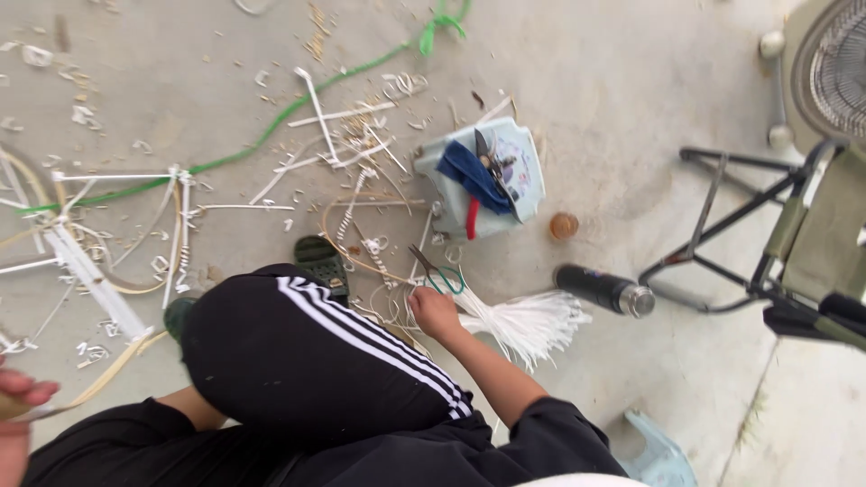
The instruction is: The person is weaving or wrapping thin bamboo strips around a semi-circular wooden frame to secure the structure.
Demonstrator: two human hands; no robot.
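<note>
Right hand [435, 311]: closed on green-handled scissors [436, 273], floor, beside white strips [528, 320], within reach for cutting. Left hand [18, 406]: at frame's left edge, pinching cane [108, 374] clear of floor.

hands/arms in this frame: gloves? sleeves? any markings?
Both hands bare, no gloves. The right hand and its forearm are uncovered up to a black sleeve at the upper arm. The left hand is cut off at the frame edge. No rings, watch or markings visible.
</note>
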